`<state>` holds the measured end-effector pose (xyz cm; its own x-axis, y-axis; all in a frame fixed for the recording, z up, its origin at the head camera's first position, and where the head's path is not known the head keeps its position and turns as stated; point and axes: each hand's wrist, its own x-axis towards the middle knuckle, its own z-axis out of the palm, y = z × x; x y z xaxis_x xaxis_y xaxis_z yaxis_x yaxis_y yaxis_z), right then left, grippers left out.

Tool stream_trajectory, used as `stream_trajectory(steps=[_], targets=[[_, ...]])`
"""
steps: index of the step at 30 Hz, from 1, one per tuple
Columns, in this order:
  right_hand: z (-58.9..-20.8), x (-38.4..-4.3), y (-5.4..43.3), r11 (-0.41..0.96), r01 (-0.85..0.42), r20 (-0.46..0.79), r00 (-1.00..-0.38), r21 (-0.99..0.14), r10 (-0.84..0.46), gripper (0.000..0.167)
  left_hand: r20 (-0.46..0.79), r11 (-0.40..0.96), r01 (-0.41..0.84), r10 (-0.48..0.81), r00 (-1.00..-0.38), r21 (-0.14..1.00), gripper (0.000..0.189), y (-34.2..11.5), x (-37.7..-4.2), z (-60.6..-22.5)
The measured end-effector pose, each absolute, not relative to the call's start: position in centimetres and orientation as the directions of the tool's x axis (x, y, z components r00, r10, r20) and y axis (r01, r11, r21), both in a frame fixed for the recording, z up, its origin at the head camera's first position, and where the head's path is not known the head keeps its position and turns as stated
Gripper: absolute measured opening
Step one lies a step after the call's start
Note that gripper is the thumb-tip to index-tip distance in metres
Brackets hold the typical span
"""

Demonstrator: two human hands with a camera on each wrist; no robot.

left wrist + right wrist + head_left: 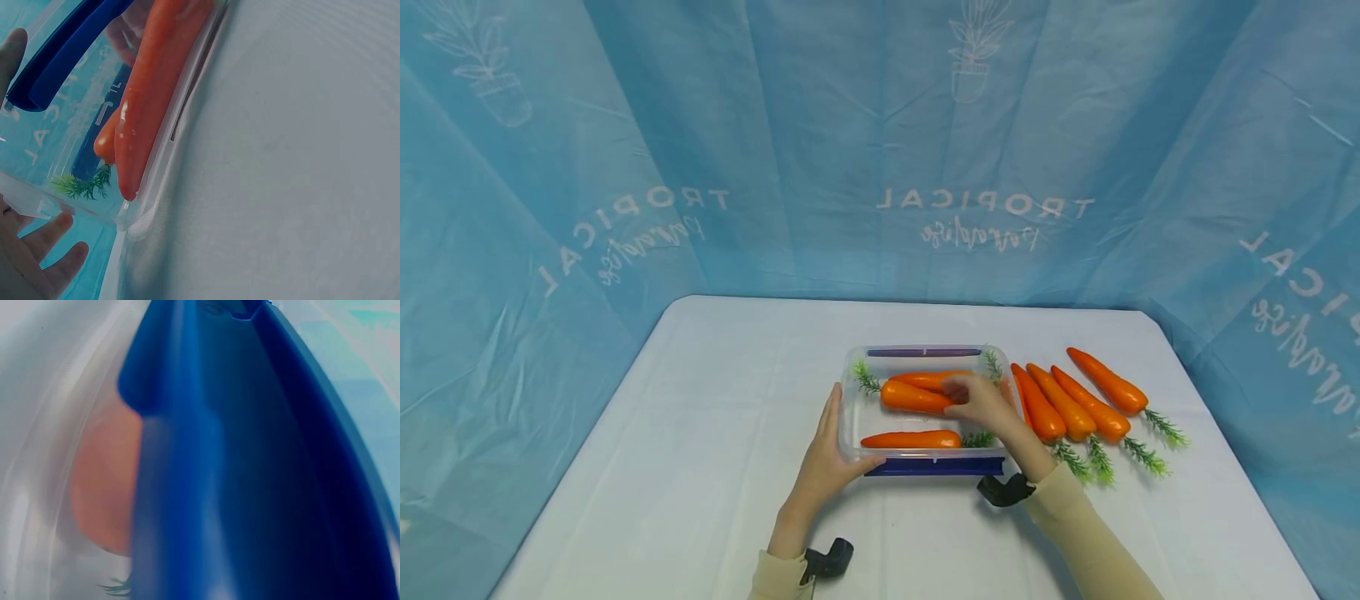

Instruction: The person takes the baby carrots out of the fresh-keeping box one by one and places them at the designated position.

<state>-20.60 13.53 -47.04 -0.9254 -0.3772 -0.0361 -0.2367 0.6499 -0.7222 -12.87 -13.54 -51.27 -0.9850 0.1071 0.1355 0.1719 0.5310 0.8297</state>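
Observation:
A clear plastic box (848, 425) with blue clip latches (934, 467) stands on the white table. Inside it lie a front carrot (910, 439), a middle carrot (913, 397) and a back carrot (928, 381), all with green tops. My right hand (981, 402) reaches into the box and pinches the middle carrot near its tip, partly hiding it. At the box's left front corner is my left hand (826, 461), fingers extended along the outside wall and thumb by the front rim. The right wrist view is mostly filled by a blue latch (250, 456), hiding that hand.
Several carrots (1075, 408) with green tops lie side by side on the table (737, 400), just right of the box. A blue printed curtain (820, 150) hangs behind the table and along its sides.

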Motion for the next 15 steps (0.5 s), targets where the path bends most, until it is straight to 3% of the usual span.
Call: stream_trajectory(steps=[15], targets=[[-47.55,-20.44,13.57,0.7,-0.228,-0.132,-0.898,-0.677,-0.419,0.037,0.155,0.542,0.189,0.108,-0.982,0.819,0.119,-13.5,-12.92,-51.43]])
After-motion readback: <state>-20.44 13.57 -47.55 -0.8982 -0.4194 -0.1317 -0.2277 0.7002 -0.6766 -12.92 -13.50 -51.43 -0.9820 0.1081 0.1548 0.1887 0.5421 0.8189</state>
